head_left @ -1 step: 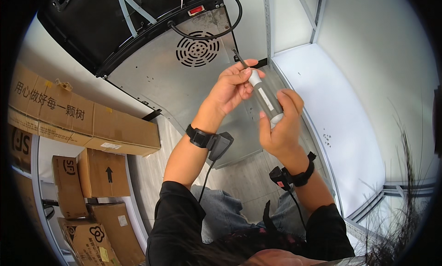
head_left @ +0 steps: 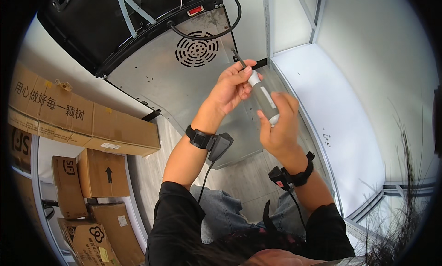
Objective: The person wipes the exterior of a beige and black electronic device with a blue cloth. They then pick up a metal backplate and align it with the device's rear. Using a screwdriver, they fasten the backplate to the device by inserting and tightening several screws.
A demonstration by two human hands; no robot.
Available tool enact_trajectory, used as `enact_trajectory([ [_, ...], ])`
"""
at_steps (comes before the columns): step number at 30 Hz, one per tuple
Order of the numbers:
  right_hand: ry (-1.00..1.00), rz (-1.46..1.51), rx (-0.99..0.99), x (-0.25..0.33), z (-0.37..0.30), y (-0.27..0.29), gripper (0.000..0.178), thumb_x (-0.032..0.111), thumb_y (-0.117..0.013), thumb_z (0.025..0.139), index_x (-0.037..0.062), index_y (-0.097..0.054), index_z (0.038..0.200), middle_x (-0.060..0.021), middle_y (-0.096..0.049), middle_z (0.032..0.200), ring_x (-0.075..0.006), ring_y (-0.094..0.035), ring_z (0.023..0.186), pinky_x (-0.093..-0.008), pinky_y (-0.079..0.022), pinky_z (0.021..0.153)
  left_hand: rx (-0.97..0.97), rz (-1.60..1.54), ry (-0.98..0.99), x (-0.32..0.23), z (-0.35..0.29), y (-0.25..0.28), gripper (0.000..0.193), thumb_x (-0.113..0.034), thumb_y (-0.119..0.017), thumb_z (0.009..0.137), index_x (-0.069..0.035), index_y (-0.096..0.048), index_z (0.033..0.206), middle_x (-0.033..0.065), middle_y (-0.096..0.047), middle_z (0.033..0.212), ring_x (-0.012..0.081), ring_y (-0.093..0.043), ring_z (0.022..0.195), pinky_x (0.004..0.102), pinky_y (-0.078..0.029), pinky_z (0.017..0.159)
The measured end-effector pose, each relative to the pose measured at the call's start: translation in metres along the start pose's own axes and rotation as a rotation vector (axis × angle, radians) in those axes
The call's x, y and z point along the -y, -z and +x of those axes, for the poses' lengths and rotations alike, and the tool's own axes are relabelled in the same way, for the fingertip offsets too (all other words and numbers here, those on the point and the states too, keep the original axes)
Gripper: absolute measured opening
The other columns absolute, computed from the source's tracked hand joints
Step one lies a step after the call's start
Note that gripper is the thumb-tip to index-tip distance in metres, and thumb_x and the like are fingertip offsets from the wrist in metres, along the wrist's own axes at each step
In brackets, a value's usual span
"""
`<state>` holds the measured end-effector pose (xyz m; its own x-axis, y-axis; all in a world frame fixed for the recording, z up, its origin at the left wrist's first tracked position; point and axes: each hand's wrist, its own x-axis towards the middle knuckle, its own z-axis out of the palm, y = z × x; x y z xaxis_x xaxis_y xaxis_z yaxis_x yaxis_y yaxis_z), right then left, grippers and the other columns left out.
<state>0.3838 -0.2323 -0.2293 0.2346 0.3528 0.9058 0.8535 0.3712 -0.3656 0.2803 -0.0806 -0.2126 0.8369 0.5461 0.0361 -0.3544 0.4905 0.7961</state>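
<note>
A slim grey electric screwdriver [head_left: 265,100] is held in both my hands in front of a grey metal back panel [head_left: 161,77] of a black appliance. My left hand [head_left: 231,88] pinches its upper end where the dark bit [head_left: 239,58] sticks out. The bit's tip sits at the panel's right edge, just right of the round vent grille [head_left: 196,49]. My right hand [head_left: 282,130] wraps the lower part of the tool's body. Both wrists wear black straps with small devices and cables.
A black cable [head_left: 230,22] loops over the panel's top near a red tag [head_left: 195,10]. Several brown cardboard boxes [head_left: 87,118] are stacked at the left. A white shelf surface [head_left: 340,109] with metal framing lies at the right. My knees in jeans [head_left: 225,215] are below.
</note>
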Motion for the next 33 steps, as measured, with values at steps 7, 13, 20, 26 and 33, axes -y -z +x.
enact_trajectory([
  [7,-0.112,-0.039,0.048,0.005,0.011,0.009,0.053,0.014,-0.078,0.077,0.0040,-0.053,0.123,-0.0140,-0.053,0.103,-0.0296,-0.061,0.081,-0.0348,-0.050,0.062,-0.040,-0.030,0.006,0.001,-0.006,-0.016,0.034,-0.017,-0.055,0.098,-0.002,-0.050,0.128,0.0139,-0.066,0.106,0.0095,-0.057,0.063,0.0226,-0.050,0.057],
  [13,-0.055,0.033,0.119,0.003,0.005,0.007,0.046,0.009,-0.074,0.078,0.0019,-0.054,0.119,-0.0175,-0.052,0.110,-0.0323,-0.061,0.085,-0.0361,-0.051,0.064,-0.099,0.124,-0.042,0.004,-0.004,-0.009,0.032,-0.025,-0.059,0.097,-0.004,-0.054,0.122,0.0024,-0.063,0.087,0.0084,-0.052,0.062,0.0208,-0.044,0.056],
  [20,-0.089,0.015,0.065,0.008,0.009,0.008,0.053,0.008,-0.077,0.074,0.0027,-0.052,0.121,-0.0147,-0.053,0.104,-0.0297,-0.060,0.081,-0.0346,-0.049,0.060,-0.207,0.630,-0.077,0.009,-0.009,-0.014,0.035,-0.038,-0.051,0.099,-0.004,-0.059,0.096,0.0029,-0.054,0.063,0.0132,-0.053,0.056,0.0292,-0.040,0.051],
  [26,-0.095,0.012,0.166,0.003,-0.001,0.007,0.051,0.006,-0.072,0.078,0.0020,-0.050,0.123,-0.0175,-0.050,0.110,-0.0311,-0.058,0.082,-0.0356,-0.049,0.061,-0.305,1.393,-0.580,0.015,-0.014,-0.005,0.027,-0.026,-0.049,0.098,-0.002,-0.058,0.101,0.0106,-0.059,0.071,0.0225,-0.056,0.057,0.0342,-0.045,0.054],
  [33,-0.060,0.060,0.034,0.007,0.008,0.005,0.057,0.010,-0.077,0.077,0.0031,-0.049,0.127,-0.0166,-0.050,0.106,-0.0298,-0.058,0.080,-0.0365,-0.049,0.060,-0.317,1.444,-0.786,0.020,-0.016,-0.014,0.034,-0.001,-0.066,0.078,-0.005,-0.058,0.111,0.0094,-0.062,0.095,0.0209,-0.059,0.063,0.0314,-0.048,0.053],
])
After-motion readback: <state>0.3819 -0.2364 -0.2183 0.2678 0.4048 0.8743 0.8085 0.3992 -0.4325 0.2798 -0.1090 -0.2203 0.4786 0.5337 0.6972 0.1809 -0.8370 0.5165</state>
